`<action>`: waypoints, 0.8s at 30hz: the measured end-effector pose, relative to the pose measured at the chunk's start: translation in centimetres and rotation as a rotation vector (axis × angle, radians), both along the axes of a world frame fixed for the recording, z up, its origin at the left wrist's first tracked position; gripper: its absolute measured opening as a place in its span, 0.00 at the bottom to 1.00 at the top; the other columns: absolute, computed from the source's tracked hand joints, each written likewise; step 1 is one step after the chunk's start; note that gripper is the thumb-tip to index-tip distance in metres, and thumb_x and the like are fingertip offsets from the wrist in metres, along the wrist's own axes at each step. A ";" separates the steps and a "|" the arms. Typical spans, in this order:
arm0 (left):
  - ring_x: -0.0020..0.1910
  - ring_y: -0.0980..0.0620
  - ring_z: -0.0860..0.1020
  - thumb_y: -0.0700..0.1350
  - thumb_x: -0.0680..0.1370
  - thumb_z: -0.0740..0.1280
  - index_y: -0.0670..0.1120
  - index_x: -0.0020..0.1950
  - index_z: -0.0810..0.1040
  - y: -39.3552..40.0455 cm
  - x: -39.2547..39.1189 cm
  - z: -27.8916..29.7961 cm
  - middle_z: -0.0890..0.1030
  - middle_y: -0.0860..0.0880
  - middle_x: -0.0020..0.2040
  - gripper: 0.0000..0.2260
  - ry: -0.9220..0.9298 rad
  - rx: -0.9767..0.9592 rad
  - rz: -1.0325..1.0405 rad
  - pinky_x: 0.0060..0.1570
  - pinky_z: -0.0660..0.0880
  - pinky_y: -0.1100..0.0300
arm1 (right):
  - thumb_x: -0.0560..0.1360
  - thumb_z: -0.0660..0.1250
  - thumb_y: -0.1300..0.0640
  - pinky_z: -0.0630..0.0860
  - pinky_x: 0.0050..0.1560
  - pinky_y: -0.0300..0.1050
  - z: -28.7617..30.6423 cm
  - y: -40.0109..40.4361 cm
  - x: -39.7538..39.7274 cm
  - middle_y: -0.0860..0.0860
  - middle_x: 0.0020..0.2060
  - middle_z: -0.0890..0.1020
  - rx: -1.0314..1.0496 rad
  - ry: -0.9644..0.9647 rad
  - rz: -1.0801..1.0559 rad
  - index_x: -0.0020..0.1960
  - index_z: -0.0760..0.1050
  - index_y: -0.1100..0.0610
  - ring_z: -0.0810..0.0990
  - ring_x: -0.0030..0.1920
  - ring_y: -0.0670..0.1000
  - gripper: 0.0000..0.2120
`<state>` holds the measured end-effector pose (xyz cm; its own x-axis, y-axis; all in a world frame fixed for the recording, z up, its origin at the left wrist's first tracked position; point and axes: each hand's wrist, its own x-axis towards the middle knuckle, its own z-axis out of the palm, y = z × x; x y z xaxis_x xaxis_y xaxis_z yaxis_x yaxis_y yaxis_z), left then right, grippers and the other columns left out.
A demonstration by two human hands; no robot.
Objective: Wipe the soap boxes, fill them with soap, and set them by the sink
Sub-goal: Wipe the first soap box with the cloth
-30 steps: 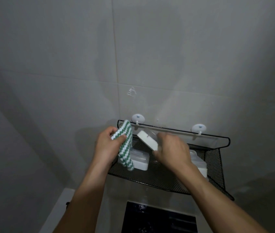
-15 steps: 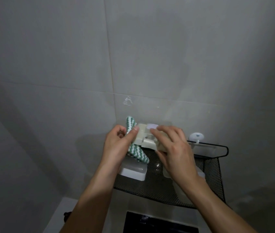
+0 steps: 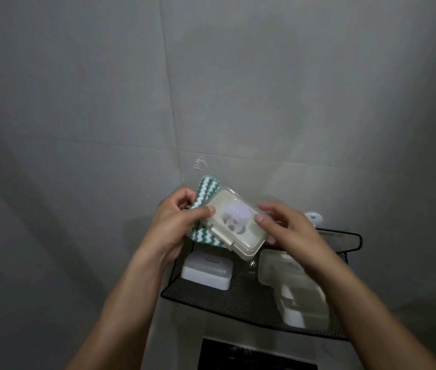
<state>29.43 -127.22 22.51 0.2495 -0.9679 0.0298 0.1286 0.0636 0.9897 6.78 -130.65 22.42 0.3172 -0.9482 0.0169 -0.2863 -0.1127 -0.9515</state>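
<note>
Both hands hold one soap box (image 3: 234, 227) up in front of the tiled wall (image 3: 211, 89), above the black mesh shelf (image 3: 240, 295). The left hand (image 3: 178, 222) pinches the box's left end with the thumb on the lid, and the green-and-white striped cloth (image 3: 206, 192) is trapped between those fingers and the back of the box. The right hand (image 3: 289, 231) grips the opposite end, thumb on the lid's top and fingers curled underneath. The lid looks closed, its latch tab facing the person.

Below, a white soap box (image 3: 206, 271) sits on the shelf's left part, and more pale boxes (image 3: 291, 284) are stacked on the right part, partly hidden by the right forearm (how many I cannot tell).

The step in hand appears to be wiping this box. To do it well, I would let the right hand alone steady the box by its short ends so the lid face is free, then bring the cloth round from behind and draw it across the lid and along the rim grooves, turning the box rather than regripping over the shelf, where a slip would drop it onto the others
</note>
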 end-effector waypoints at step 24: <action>0.58 0.58 0.81 0.41 0.78 0.70 0.51 0.63 0.80 2.3 -0.6 0.7 0.83 0.57 0.57 0.14 -0.560 -0.279 -0.014 0.56 0.79 0.57 | 0.73 0.73 0.66 0.82 0.55 0.61 1.2 3.0 -1.0 0.65 0.50 0.84 0.186 -0.202 -0.003 0.53 0.83 0.61 0.86 0.45 0.59 0.10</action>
<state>28.85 -124.90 23.21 0.1098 -0.9078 0.4049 -0.4025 0.3318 0.8531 5.80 -127.65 23.60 0.3225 -0.9418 -0.0953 -0.0884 0.0703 -0.9936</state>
